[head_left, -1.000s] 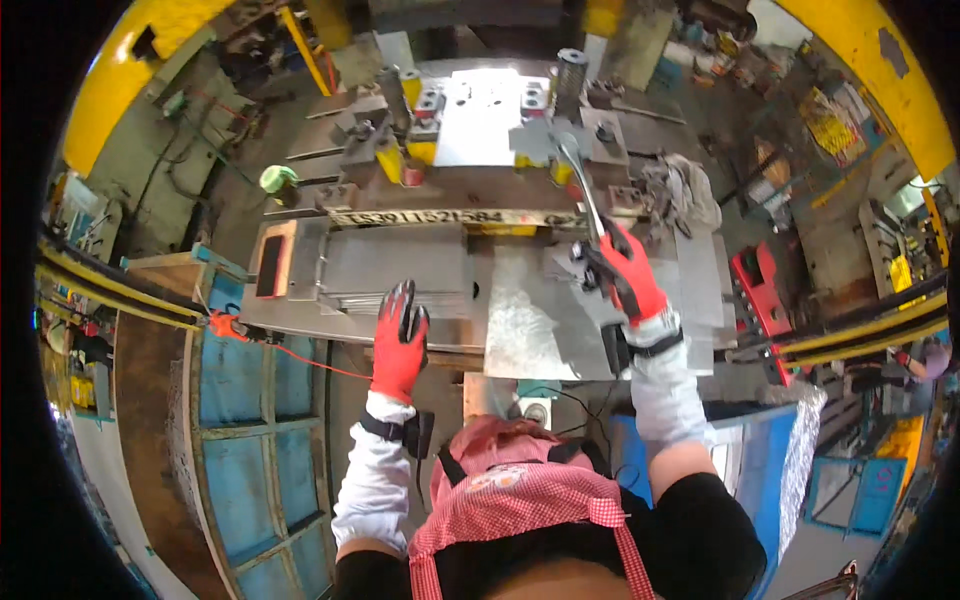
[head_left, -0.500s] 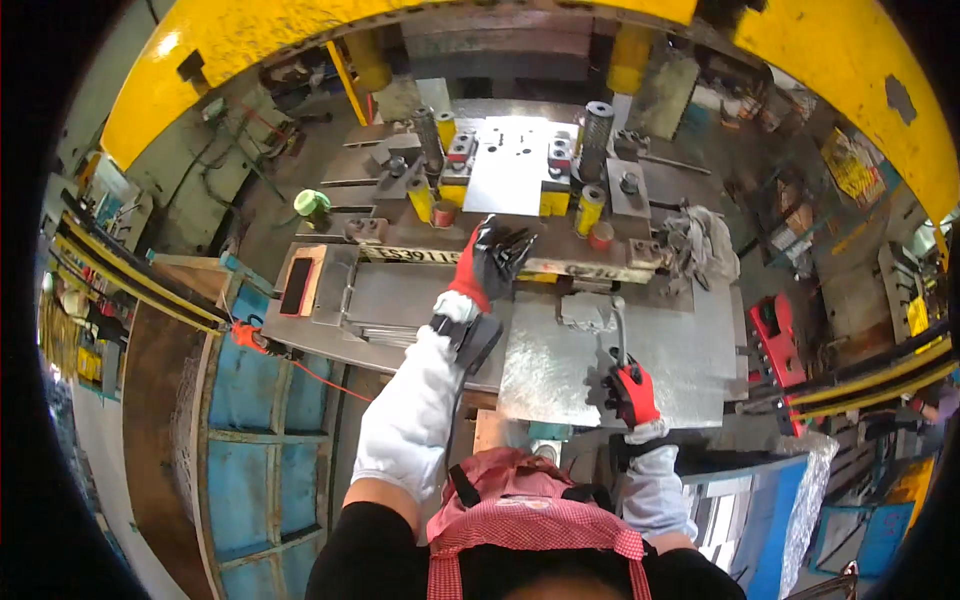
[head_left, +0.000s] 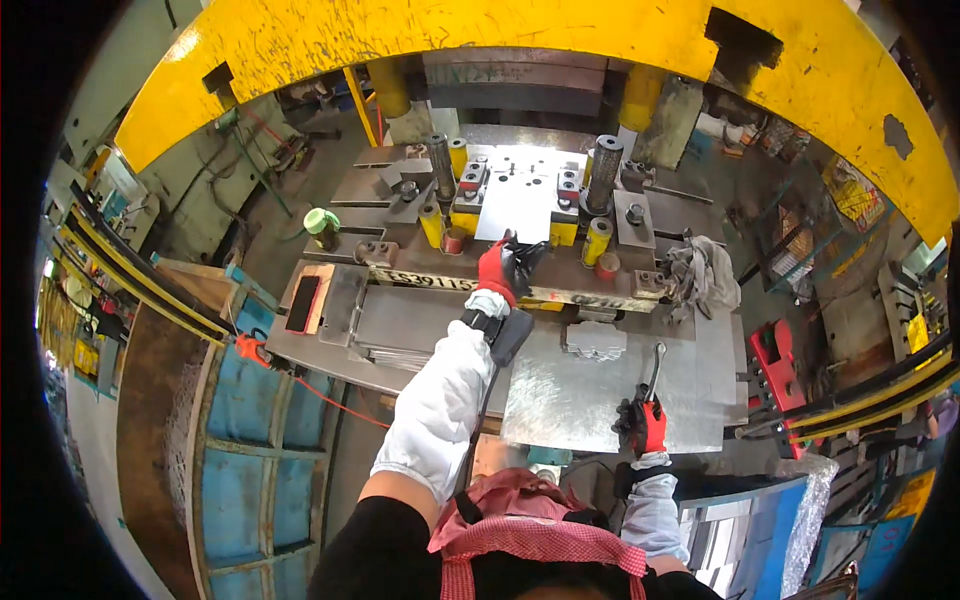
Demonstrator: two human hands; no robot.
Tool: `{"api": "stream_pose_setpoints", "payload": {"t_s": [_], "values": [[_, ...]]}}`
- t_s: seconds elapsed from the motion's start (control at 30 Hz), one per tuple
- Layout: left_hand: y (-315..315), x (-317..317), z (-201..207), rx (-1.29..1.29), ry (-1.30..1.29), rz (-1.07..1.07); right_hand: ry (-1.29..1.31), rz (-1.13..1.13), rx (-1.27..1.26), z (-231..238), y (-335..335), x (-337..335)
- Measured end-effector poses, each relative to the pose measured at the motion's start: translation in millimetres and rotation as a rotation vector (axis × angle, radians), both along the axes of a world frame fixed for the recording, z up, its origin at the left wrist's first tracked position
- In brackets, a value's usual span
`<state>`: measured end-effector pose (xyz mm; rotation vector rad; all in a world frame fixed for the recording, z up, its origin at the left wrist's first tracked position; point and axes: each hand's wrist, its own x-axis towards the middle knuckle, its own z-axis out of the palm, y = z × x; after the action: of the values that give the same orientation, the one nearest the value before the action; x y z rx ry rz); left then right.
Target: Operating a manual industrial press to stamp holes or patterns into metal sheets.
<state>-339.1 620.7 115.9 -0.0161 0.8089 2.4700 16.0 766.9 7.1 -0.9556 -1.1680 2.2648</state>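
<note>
A pale metal sheet [head_left: 508, 205] with several holes lies on the press die, between the die's posts. My left hand [head_left: 512, 268], in a red and black glove, is at the sheet's near edge. Its dark fingers are apart and point to the right; whether they touch the sheet I cannot tell. In my right hand [head_left: 642, 425], gloved alike, is a slim metal wrench-like tool [head_left: 655, 372] with a rounded end, held upright over the shiny metal plate [head_left: 555, 395]. The fingers are closed round its lower part.
A stack of flat sheets [head_left: 410, 320] is on the bench left of my left arm, a phone-like dark slab [head_left: 302, 304] farther left. Grey rags [head_left: 700, 270] hang at the die's right. The yellow press frame [head_left: 560, 35] arches overhead. A red tool rack [head_left: 778, 370] stands at right.
My left hand has moved forward and a little right, closer to the sheet's near edge. The tool in my right hand has tilted to the right. The whole view has shifted slightly.
</note>
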Motion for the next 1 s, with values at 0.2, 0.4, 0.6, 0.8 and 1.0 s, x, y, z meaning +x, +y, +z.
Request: {"api": "stream_pose_setpoints", "payload": {"t_s": [0.2, 0.4, 0.6, 0.8, 1.0], "values": [[-57, -112, -130, -0.837, 0.859, 0.316, -0.057, 0.12, -0.078, 15, -25, -27], [-21, -20, 8, -1.208, 1.325, 0.328, -0.028, -0.017, -0.009, 13, -13, -8], [-54, 23, 40, -0.088, 0.244, 0.056, 0.032, 0.029, -0.071, 25, -19, -11], [-64, -1, 19, -0.048, 0.08, -0.203, -0.011, 0.058, -0.064, 12, -16, -12], [-22, 4, 20, -0.043, -0.052, -0.081, 0.106, 0.055, -0.069, -5, -4, 0]]}}
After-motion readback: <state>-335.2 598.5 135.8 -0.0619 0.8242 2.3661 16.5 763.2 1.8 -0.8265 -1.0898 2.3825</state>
